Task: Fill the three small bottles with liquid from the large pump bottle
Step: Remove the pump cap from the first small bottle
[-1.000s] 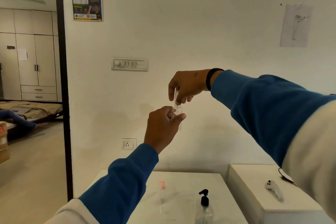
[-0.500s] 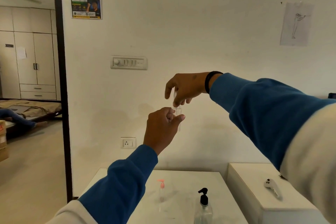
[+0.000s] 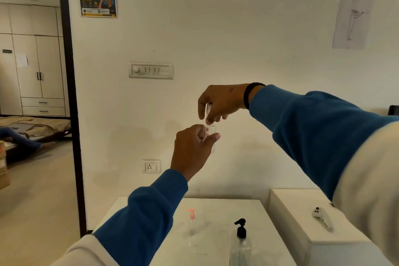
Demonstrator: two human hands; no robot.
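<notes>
Raised in front of the wall, my left hand [image 3: 193,147] grips a small clear bottle [image 3: 211,130], whose body is mostly hidden behind the fingers. Right above it, my right hand [image 3: 218,102] pinches the bottle's clear pump top [image 3: 208,110] over the neck. Down on the white table [image 3: 218,239] stands the large pump bottle [image 3: 240,244] with a black pump head. To its left stands a small clear bottle with a pink pump [image 3: 191,225].
A second white surface [image 3: 298,214] adjoins the table on the right, with a white controller [image 3: 321,217] lying on it. A wall with a switch panel [image 3: 151,70] and a socket [image 3: 151,166] is straight ahead. An open doorway lies to the left.
Both hands with the small bottle have sunk slightly in the view. My right hand's pump top has come down closer to the bottle's neck.
</notes>
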